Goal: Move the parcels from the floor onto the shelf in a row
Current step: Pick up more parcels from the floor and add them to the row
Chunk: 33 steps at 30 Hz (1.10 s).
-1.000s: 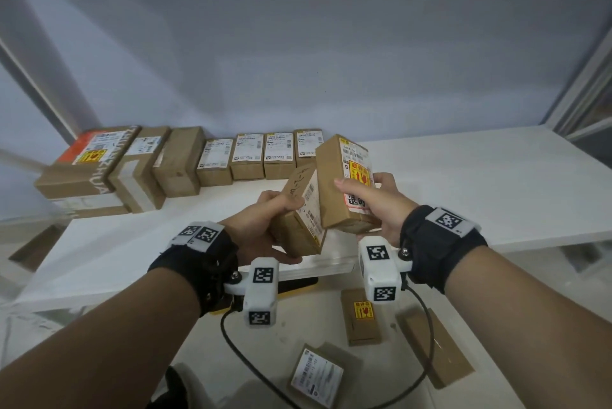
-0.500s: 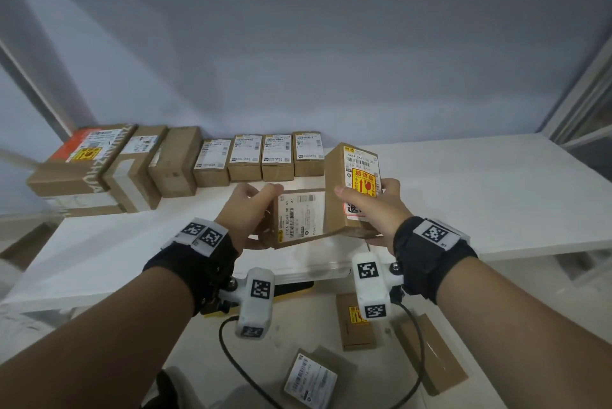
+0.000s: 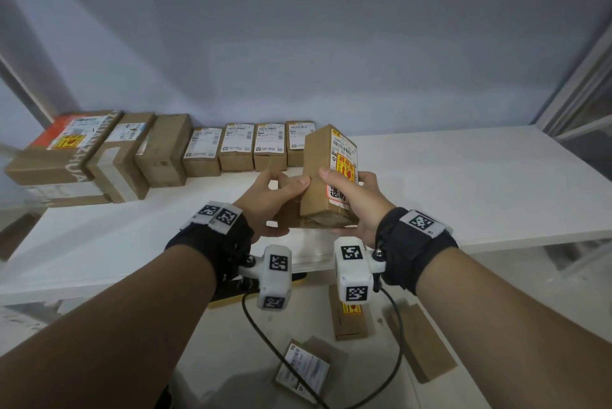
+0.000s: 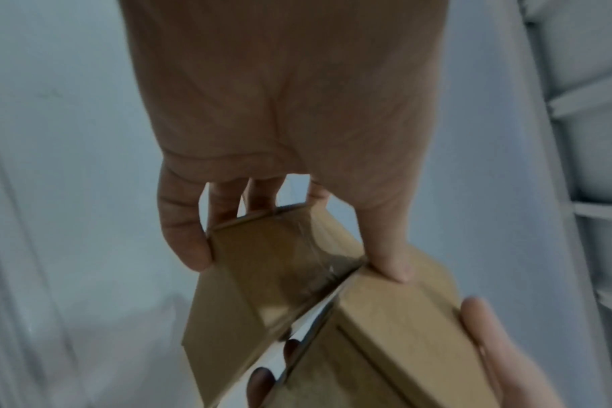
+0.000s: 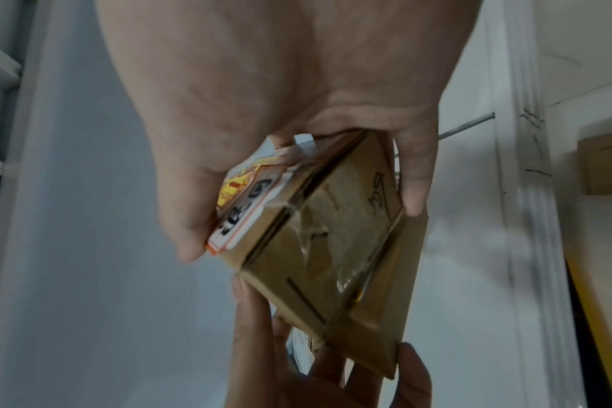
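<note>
My right hand (image 3: pixel 362 200) grips an upright brown parcel with a yellow and red sticker (image 3: pixel 326 176), thumb on its label side. My left hand (image 3: pixel 265 200) holds a second brown parcel (image 3: pixel 291 219) that lies low against the first and is mostly hidden; its thumb presses the upright parcel's side. Both are held above the front of the white shelf (image 3: pixel 463 183). In the left wrist view the fingers (image 4: pixel 189 234) curl round the second parcel (image 4: pixel 262 276). The right wrist view has the stickered parcel (image 5: pixel 308 220) pinched between thumb and fingers.
Several parcels (image 3: pixel 236 147) stand in a row along the shelf's back left, ending just left of my hands. On the floor below lie three parcels (image 3: pixel 351 319) (image 3: pixel 420 342) (image 3: pixel 303 367) and a black cable (image 3: pixel 261 339). A metal frame (image 3: pixel 576 87) rises at right.
Both hands have moved forward over the shelf. The left parcel has turned from tilted to low and flat, tucked against the right one, and my left thumb now presses the upright parcel.
</note>
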Available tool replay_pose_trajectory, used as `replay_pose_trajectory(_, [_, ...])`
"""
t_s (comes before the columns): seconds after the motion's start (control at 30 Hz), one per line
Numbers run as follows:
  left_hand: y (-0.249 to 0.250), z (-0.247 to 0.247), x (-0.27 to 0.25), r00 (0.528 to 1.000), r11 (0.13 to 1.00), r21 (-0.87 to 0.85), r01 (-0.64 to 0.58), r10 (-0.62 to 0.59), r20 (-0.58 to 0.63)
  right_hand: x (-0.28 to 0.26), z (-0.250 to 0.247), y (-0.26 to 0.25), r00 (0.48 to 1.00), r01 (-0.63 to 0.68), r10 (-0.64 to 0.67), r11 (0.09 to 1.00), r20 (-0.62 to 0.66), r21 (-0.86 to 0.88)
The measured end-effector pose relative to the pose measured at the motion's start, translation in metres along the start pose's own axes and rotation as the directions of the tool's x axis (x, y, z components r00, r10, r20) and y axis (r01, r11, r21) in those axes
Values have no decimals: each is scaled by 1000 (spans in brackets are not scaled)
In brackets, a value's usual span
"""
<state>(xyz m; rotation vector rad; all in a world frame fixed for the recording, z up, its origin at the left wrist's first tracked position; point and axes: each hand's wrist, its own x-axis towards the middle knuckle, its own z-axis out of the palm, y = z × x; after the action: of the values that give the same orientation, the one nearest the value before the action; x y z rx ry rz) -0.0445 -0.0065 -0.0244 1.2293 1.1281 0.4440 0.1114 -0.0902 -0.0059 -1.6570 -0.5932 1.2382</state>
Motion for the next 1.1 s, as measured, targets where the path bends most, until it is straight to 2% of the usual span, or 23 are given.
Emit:
replay_pose_trajectory(0.13, [-6,-4,1,997,998,-53,37,-32,76,2,-6,5,999,-27,26,998,27,57])
replay_pose_trajectory(0.23, [-8,-3,1,995,996,-83,27,-18,97,1,-11,4,996,-53,38,983,86,175])
replay_pose_trajectory(0.33, [-8,-4,3,993,997,-65,-51,57,105,1,-17,3,991,-62,30,966,131,253])
replay_pose_trajectory(0.4, [-9,-3,3,986,989,51,-137,131,104,2,-19,4,986,-86,42,957,160,277])
replay_pose_trajectory(0.57, [-15,-2,10,965,944,201,-261,257,45,1,-25,2,974,-113,49,953,223,282])
replay_pose_trajectory(0.7, [-17,4,13,943,889,336,-312,332,-3,-1,-23,3,969,-104,32,952,245,288])
replay_pose_trajectory(0.77, [-17,6,15,932,874,374,-310,357,-63,-2,-21,2,973,-86,18,955,232,284])
replay_pose_trajectory(0.83, [-12,2,21,921,887,352,-300,365,-137,6,-23,0,988,-39,-6,958,157,285])
replay_pose_trajectory(0.9, [-6,-10,31,913,916,293,-275,344,-218,18,-31,-2,999,35,-40,979,19,203])
replay_pose_trajectory(0.97, [-4,-23,43,919,949,218,-228,284,-275,28,-43,-2,987,88,-91,996,-134,-26])
replay_pose_trajectory(1.03, [-9,-30,55,940,974,164,-157,198,-279,38,-53,3,971,72,-130,960,-202,-271])
replay_pose_trajectory(1.1, [-18,-32,70,958,984,145,-101,135,-252,51,-56,14,969,3,-114,893,-220,-451])
